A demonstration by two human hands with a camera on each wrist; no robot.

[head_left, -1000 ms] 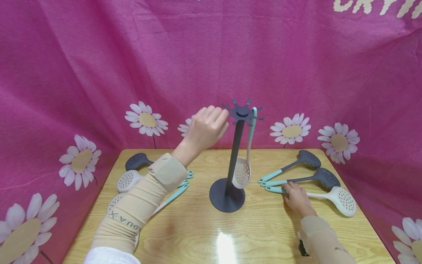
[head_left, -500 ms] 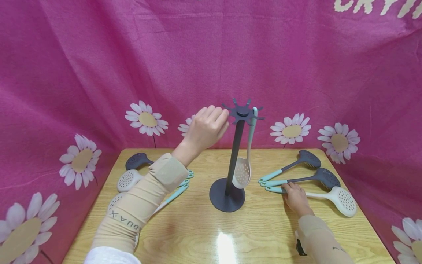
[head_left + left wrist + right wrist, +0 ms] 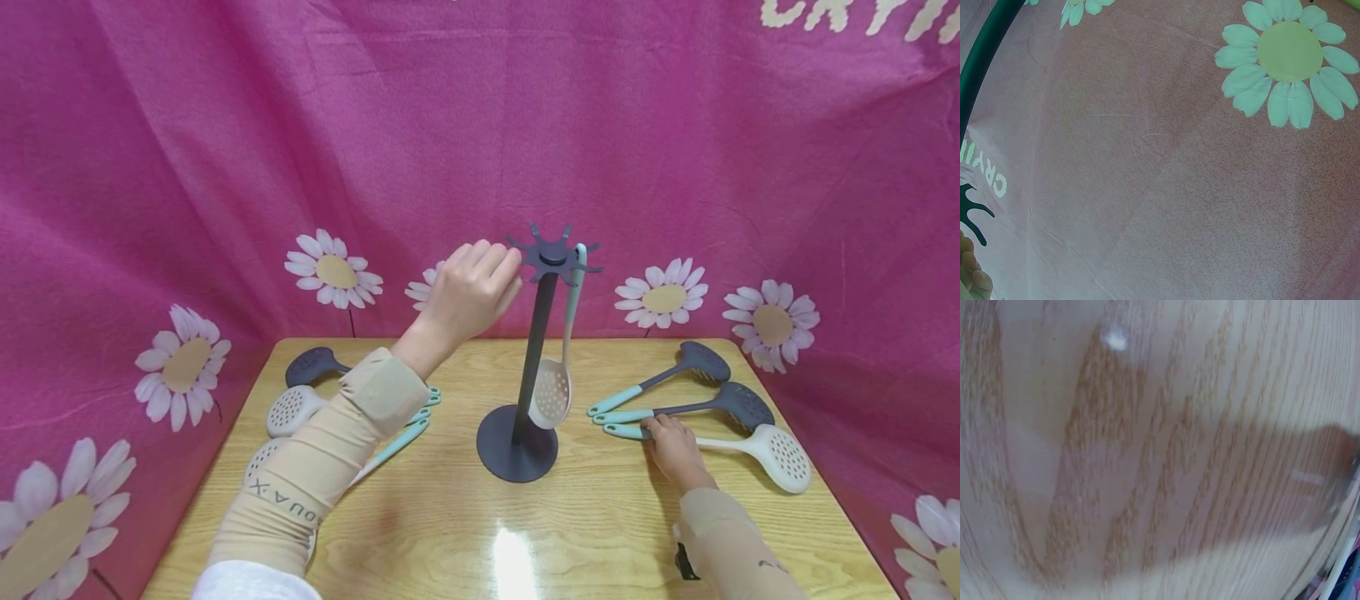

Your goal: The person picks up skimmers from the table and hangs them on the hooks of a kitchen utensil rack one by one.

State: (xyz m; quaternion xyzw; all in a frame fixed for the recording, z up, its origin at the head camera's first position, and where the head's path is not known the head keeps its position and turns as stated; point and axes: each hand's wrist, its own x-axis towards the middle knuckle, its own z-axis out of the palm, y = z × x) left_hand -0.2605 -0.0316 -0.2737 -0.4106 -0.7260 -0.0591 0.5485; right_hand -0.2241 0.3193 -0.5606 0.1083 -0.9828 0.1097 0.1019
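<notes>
Holding the edgemost white skimmer (image 3: 784, 458), right grip (image 3: 677, 454) has room toward the stand (image 3: 532, 358).

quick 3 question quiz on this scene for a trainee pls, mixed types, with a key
1. Multiple choice: what hangs from the dark stand?
A) a whisk
B) a pale perforated spoon
C) a dark ladle

2. True or false: the left hand is at the top of the stand.

3. Fill in the blank: the right hand is on a utensil with a ____ head.

Key: 1. B; 2. true; 3. white
</notes>
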